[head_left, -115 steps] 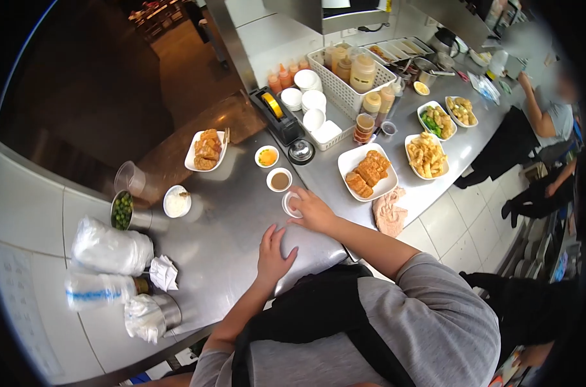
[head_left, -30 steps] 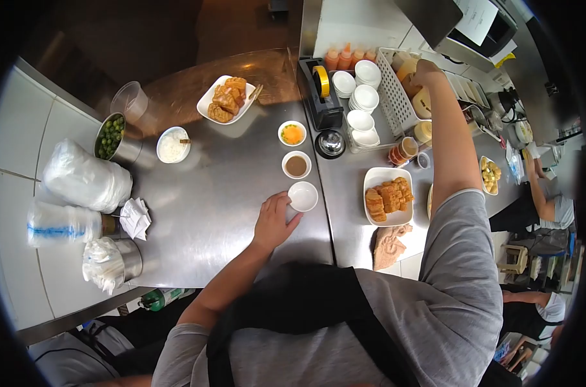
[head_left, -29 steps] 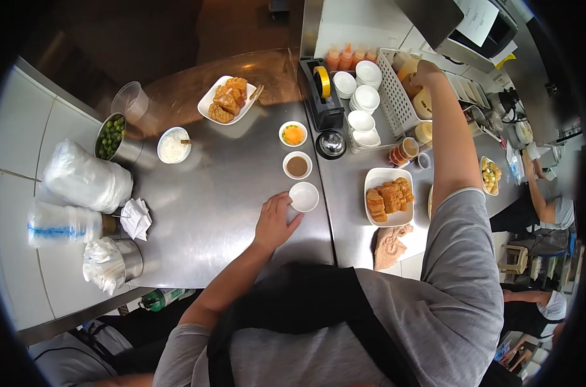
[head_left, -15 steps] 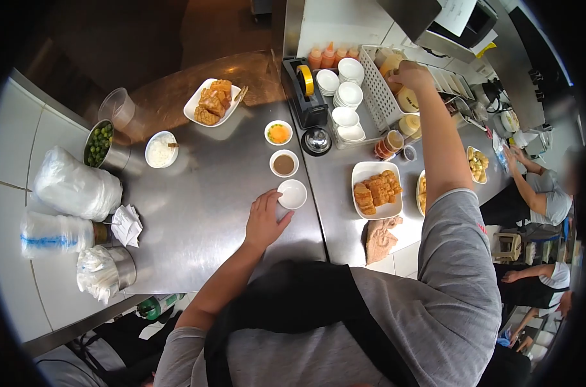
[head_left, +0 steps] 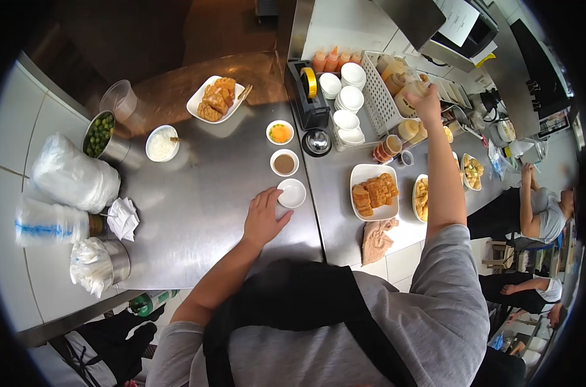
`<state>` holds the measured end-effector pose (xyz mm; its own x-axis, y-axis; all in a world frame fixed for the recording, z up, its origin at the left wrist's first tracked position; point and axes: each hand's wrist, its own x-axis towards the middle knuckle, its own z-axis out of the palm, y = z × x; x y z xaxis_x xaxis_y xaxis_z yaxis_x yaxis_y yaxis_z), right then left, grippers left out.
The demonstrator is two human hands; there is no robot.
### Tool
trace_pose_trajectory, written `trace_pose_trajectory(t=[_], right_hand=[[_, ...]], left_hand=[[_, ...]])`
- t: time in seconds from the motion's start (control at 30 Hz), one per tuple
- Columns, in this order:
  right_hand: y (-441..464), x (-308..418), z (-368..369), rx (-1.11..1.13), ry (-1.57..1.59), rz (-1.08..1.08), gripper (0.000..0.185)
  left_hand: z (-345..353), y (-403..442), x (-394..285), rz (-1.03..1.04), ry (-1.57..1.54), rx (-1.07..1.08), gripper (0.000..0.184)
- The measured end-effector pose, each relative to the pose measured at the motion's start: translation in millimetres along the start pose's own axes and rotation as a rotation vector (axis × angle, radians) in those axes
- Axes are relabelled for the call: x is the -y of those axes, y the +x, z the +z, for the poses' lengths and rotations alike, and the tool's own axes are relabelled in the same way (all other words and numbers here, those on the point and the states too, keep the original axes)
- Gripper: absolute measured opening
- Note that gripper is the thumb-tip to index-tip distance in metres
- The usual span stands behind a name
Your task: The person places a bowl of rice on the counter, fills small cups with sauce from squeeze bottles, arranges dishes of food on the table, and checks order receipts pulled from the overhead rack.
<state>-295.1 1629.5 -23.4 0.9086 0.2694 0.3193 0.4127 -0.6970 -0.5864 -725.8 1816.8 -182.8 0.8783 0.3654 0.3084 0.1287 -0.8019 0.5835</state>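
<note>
On the steel counter, my left hand point(head_left: 264, 216) rests with fingertips against the near-left rim of a small white sauce bowl point(head_left: 293, 193), its thumb along the lower side. The bowl looks empty. Just beyond it are a bowl of brown sauce point(head_left: 283, 164) and a bowl of orange-yellow liquid with green bits point(head_left: 280, 133). My right hand point(head_left: 427, 103) reaches far forward and is closed around a squeeze bottle of pale sauce point(head_left: 409, 102) at the white basket point(head_left: 381, 97). My fingers partly hide that bottle.
Stacked white bowls point(head_left: 351, 99), a call bell point(head_left: 317, 142) and a tape dispenser point(head_left: 306, 103) stand ahead. Fried food fills a white dish point(head_left: 355, 213) at right and another plate point(head_left: 193, 103) at far left. Rice point(head_left: 162, 145) and plastic bags point(head_left: 73, 174) are left. Co-workers point(head_left: 538, 213) stand right.
My right hand has shifted right and slightly nearer, and a pale squeeze bottle now shows in its grasp. My left hand stays at the small white bowl.
</note>
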Motion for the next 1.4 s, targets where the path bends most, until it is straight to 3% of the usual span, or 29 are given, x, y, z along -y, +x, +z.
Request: trace_pose_trajectory(t=[0.03, 0.1, 0.13, 0.23, 0.3, 0.33, 0.37, 0.43, 0.5, 0.57, 0.6, 0.63, 0.7, 0.8, 0.93, 1.0, 1.03, 1.1, 1.23, 1.4], right_hand=[[-5.4, -1.2, -1.1, 0.008, 0.001, 0.003, 0.084], [-11.0, -6.4, -6.6, -0.255, 0.046, -0.133, 0.079], [-9.8, -15.8, -21.4, -0.276, 0.012, -0.172, 0.071], [-72.8, 53.7, -104.9, -0.537, -0.051, -0.400, 0.062], [-118.5, 100.5, -137.7, -0.687, 0.545, -0.373, 0.057], [-129.6, 97.3, -149.1, -0.786, 0.744, -0.440, 0.064], [-139.0, 94.6, -156.0, -0.717, 0.870, -0.562, 0.062], [-164.2, 90.6, -147.1, -0.495, 0.812, -0.678, 0.064], [-196.7, 105.8, -137.9, -0.254, 0.786, -0.461, 0.065], [-212.3, 108.4, -137.1, 0.177, 0.273, -0.238, 0.058], [-222.5, 127.7, -119.7, 0.294, 0.259, -0.199, 0.066], [-225.6, 144.6, -108.7, 0.438, 0.130, -0.268, 0.074], [-227.0, 162.4, -82.3, 0.881, -0.069, -0.198, 0.085], [-236.3, 167.0, -29.7, 1.217, -0.505, -0.199, 0.085], [-259.2, 185.7, 10.1, 1.142, -0.828, -0.326, 0.081], [-266.4, 194.5, 19.2, 1.001, -1.064, -0.540, 0.076], [-268.9, 192.3, 21.8, 1.001, -1.066, -0.534, 0.076], [-273.2, 185.0, 26.1, 0.872, -1.081, -0.791, 0.072], [-275.5, 188.3, 21.9, 0.892, -1.090, -0.788, 0.070], [-282.4, 187.9, 20.1, 0.956, -1.063, -0.634, 0.068]], left_hand=[[0.9, -1.4, 0.8, -0.007, 0.001, 0.005, 0.049], [2.8, -2.5, 4.1, -0.009, 0.005, 0.045, 0.045], [2.6, -3.6, 5.7, -0.010, 0.005, 0.045, 0.045], [3.8, -3.4, 7.5, -0.026, -0.033, 0.063, 0.043], [3.5, -5.1, 8.6, 0.003, -0.014, 0.040, 0.049], [3.3, -5.9, 7.9, 0.006, -0.024, 0.044, 0.049], [2.9, -5.9, 7.4, -0.007, -0.032, 0.035, 0.054], [2.1, -2.8, 7.5, -0.012, -0.052, 0.025, 0.060], [2.5, -2.2, 8.2, -0.090, -0.088, 0.020, 0.073], [3.0, -0.7, 6.3, -0.125, -0.100, 0.015, 0.082], [0.4, 0.1, 3.9, -0.117, -0.058, 0.034, 0.083], [-0.4, 1.1, 3.2, -0.112, -0.015, 0.046, 0.084], [2.9, -0.4, 7.4, -0.100, -0.024, 0.022, 0.082], [2.7, -2.1, 9.4, -0.109, -0.040, 0.027, 0.078], [0.2, -3.6, 9.5, -0.116, -0.070, 0.022, 0.074], [-0.9, -4.9, 10.2, -0.112, -0.073, 0.026, 0.074], [-1.4, -5.4, 10.5, -0.106, -0.089, 0.016, 0.073], [-1.7, -6.6, 11.6, -0.099, -0.110, 0.006, 0.072], [-1.3, -8.2, 14.3, -0.096, -0.147, -0.033, 0.072], [-2.0, -7.7, 15.2, -0.083, -0.163, -0.050, 0.072]])
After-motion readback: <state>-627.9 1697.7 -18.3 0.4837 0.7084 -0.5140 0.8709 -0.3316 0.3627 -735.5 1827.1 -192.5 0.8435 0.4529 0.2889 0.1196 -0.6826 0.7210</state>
